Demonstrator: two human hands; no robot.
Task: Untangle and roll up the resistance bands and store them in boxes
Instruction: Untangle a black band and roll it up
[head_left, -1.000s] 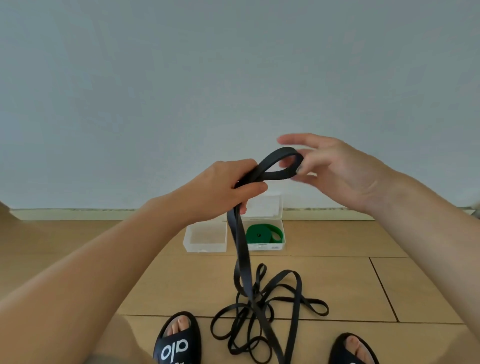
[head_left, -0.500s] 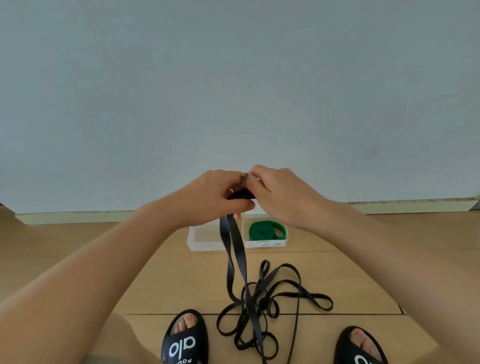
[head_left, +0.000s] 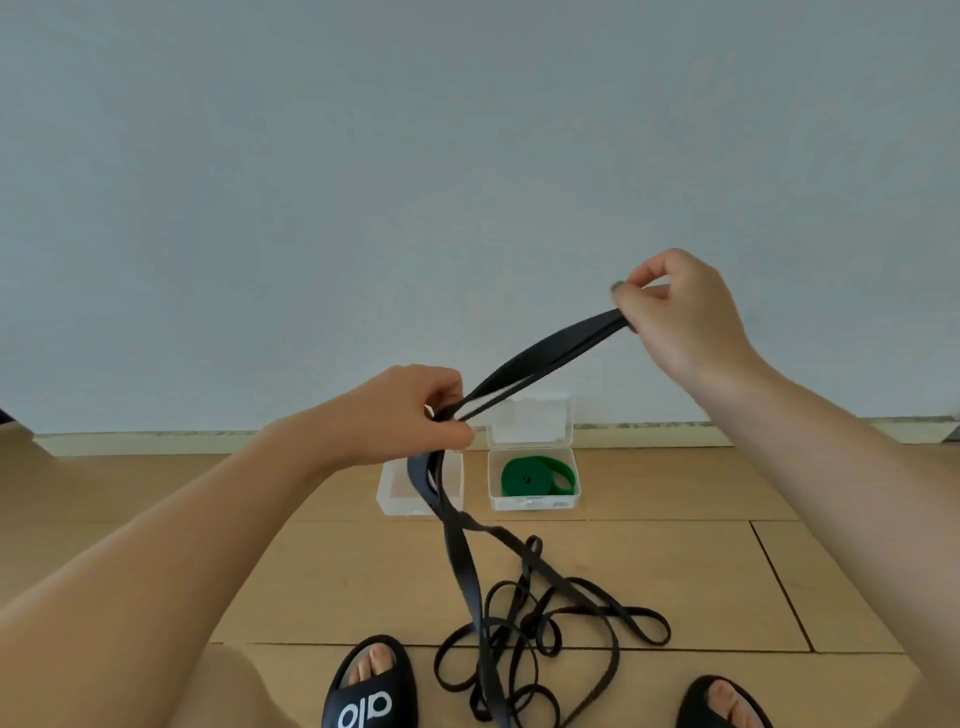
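The right hand (head_left: 680, 312) pinches the looped end of the black band (head_left: 545, 353) between thumb and fingers, and the left hand (head_left: 410, 410) grips the same band lower down with curled fingers. Half a second ago the two hands were pressed together at one point; now the right hand has moved up and to the right, so a doubled piece of band is pulled out between them. I judge this as straightening a first length before the rolling can begin. This stretched piece has its long axis on a diagonal, from the left hand low up to the right hand high. Below the left hand the band hangs almost straight down and ends in a tangled heap (head_left: 535, 639) on the wooden floor (head_left: 675, 571), between the two black sandals (head_left: 371, 686). Behind, near the wall, the green band (head_left: 537, 475) lies already rolled in the open right box (head_left: 532, 501); the left box (head_left: 400, 488) beside it looks without any band.
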